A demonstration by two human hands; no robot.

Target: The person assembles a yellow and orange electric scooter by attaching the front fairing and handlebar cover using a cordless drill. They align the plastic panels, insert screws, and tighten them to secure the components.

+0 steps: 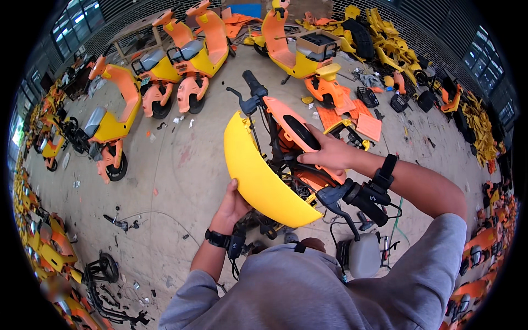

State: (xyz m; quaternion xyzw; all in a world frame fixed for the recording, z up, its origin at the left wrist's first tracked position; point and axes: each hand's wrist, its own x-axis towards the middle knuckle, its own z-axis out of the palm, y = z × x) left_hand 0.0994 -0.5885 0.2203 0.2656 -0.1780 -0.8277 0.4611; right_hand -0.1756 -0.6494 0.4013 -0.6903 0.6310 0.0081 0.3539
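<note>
In front of me is a scooter's handlebar with its housing parted, dark cables and tubing showing in the gap. The curved yellow headlight cover (264, 179) hangs tilted on the near left side. My left hand (233, 204) holds its lower outer face, thumb pressed on the yellow plastic and the other fingers partly hidden. My right hand (330, 153) grips the orange handlebar cover (283, 116), which carries a dark oval display (300, 131); the thumb reaches toward the gap. A black handlebar grip (254, 82) with a brake lever points away, and another grip (366, 203) lies under my right wrist.
Several yellow and orange scooters (118, 104) stand ahead and left. Loose orange panels (360, 118) and black baskets (367, 97) lie on the floor beyond my right arm. Yellow parts (388, 41) are heaped at the back right. A grey seat (365, 256) is close by my right side.
</note>
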